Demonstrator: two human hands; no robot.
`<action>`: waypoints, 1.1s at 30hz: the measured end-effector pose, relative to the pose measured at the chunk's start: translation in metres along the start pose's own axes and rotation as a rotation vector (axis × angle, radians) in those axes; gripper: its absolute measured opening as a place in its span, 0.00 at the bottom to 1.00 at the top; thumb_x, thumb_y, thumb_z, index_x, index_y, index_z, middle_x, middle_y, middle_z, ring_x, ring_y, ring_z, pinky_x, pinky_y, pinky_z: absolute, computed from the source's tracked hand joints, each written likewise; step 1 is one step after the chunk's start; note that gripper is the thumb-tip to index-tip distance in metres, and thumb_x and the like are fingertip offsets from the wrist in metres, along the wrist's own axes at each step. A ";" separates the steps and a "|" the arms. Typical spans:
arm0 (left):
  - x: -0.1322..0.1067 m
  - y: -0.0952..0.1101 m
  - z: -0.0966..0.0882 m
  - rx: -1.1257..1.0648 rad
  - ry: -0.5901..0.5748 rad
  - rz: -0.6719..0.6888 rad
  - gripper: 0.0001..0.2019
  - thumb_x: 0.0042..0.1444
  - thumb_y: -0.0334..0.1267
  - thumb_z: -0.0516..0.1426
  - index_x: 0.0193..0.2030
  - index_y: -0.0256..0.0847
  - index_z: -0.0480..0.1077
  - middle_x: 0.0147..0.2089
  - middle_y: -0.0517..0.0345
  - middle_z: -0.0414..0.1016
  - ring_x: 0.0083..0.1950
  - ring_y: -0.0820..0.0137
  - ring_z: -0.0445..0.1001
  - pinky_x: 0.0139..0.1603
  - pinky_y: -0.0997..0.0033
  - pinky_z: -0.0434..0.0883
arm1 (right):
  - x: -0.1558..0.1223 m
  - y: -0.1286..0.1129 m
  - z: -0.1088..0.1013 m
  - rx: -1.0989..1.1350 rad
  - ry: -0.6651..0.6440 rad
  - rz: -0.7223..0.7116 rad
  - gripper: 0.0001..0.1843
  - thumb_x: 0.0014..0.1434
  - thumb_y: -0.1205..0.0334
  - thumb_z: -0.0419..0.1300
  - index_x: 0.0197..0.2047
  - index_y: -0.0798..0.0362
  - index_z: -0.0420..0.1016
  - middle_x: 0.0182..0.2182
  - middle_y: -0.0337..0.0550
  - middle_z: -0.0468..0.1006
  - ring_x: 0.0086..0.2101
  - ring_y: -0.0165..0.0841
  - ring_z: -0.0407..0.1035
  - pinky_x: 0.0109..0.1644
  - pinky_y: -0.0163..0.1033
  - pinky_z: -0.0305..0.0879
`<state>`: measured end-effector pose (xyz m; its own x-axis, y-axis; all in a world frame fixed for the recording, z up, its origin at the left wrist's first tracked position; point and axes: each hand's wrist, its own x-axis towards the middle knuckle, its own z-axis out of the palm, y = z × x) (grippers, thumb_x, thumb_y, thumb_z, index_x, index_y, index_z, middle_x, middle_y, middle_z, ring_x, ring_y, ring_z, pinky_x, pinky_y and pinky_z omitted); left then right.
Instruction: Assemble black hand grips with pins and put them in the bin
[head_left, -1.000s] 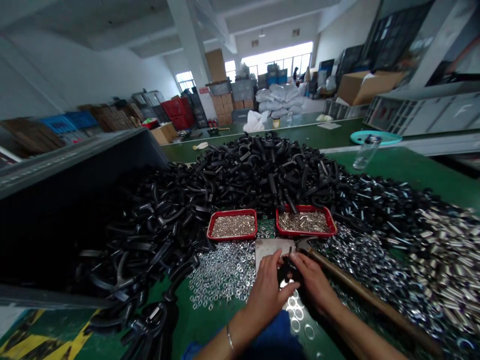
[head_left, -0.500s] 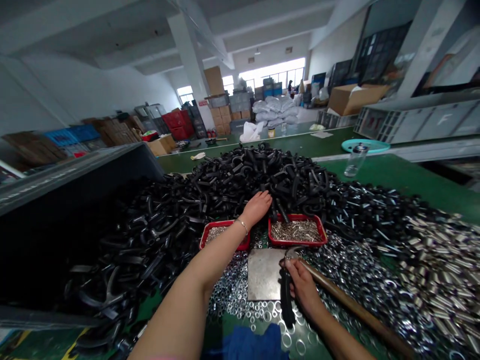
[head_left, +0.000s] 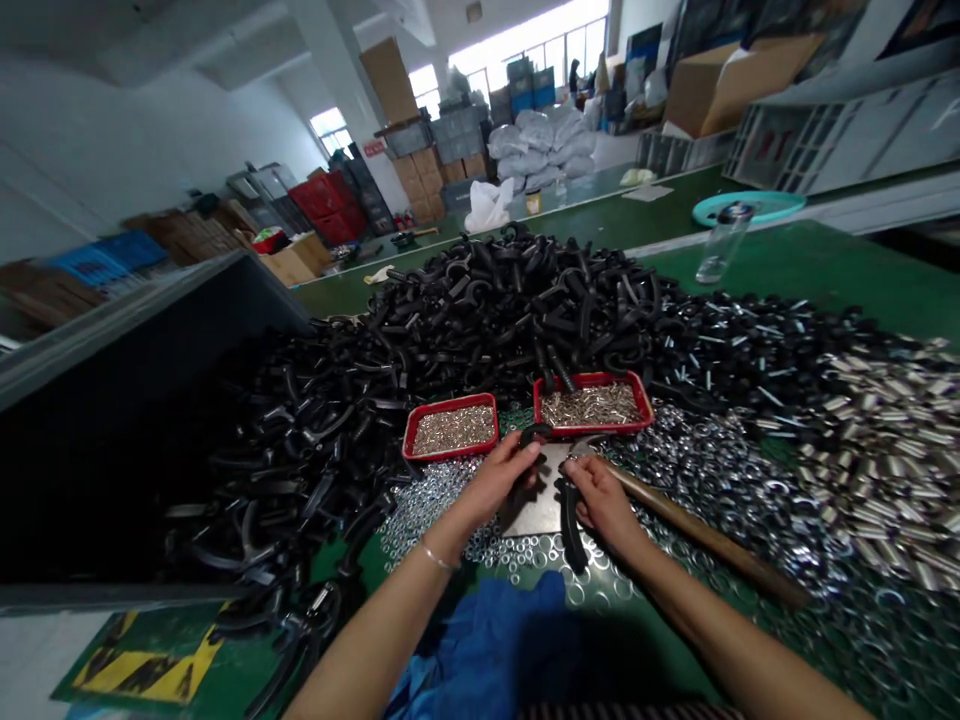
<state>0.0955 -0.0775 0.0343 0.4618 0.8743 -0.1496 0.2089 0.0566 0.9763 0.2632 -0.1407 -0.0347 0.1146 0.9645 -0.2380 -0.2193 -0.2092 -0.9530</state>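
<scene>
My left hand (head_left: 493,482) is closed on a black curved part (head_left: 535,432), above the left side of a flat metal plate (head_left: 525,518). Pinched in my right hand (head_left: 606,502) is a black handle-shaped part (head_left: 572,538), its long end hanging down at the plate's right edge. Just beyond my right hand lies a hammer (head_left: 694,512), its wooden handle slanting to the lower right. Two red trays of small metal pins stand behind my hands, a left tray (head_left: 409,437) and a right tray (head_left: 646,410).
A tall heap of black curved parts (head_left: 495,310) rises behind the trays. Metal rings (head_left: 697,455) and silver cylinders (head_left: 874,480) spread to the right. A large grey bin (head_left: 135,310) borders the left. A clear bottle (head_left: 720,250) stands at the back right.
My left hand has come back from the black heap to the plate, now with a curved part in it. My right hand keeps its black part. The view has tilted down.
</scene>
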 end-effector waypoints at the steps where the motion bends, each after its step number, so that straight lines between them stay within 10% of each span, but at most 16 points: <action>1: -0.013 -0.008 0.008 -0.147 0.026 -0.058 0.19 0.63 0.54 0.54 0.52 0.42 0.64 0.38 0.57 0.74 0.31 0.74 0.73 0.34 0.73 0.72 | -0.002 -0.004 -0.001 -0.080 0.009 -0.043 0.22 0.59 0.37 0.58 0.35 0.48 0.62 0.19 0.28 0.59 0.16 0.25 0.51 0.18 0.32 0.47; 10: -0.045 -0.029 0.036 -0.229 0.149 -0.158 0.26 0.62 0.64 0.48 0.45 0.40 0.62 0.19 0.64 0.71 0.15 0.74 0.67 0.16 0.79 0.62 | -0.018 -0.040 0.002 -0.685 -0.007 -0.406 0.16 0.66 0.47 0.53 0.34 0.49 0.64 0.24 0.37 0.69 0.27 0.34 0.65 0.33 0.37 0.60; 33: -0.047 -0.027 0.048 0.021 0.221 -0.042 0.21 0.67 0.59 0.43 0.46 0.41 0.60 0.19 0.68 0.65 0.15 0.74 0.64 0.16 0.77 0.59 | -0.019 -0.047 0.007 -0.671 -0.112 -0.417 0.12 0.69 0.51 0.52 0.37 0.49 0.63 0.22 0.34 0.70 0.25 0.32 0.67 0.35 0.37 0.63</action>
<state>0.1092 -0.1433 0.0075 0.2527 0.9559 -0.1497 0.2433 0.0870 0.9660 0.2648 -0.1480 0.0164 -0.0469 0.9876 0.1498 0.4549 0.1546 -0.8770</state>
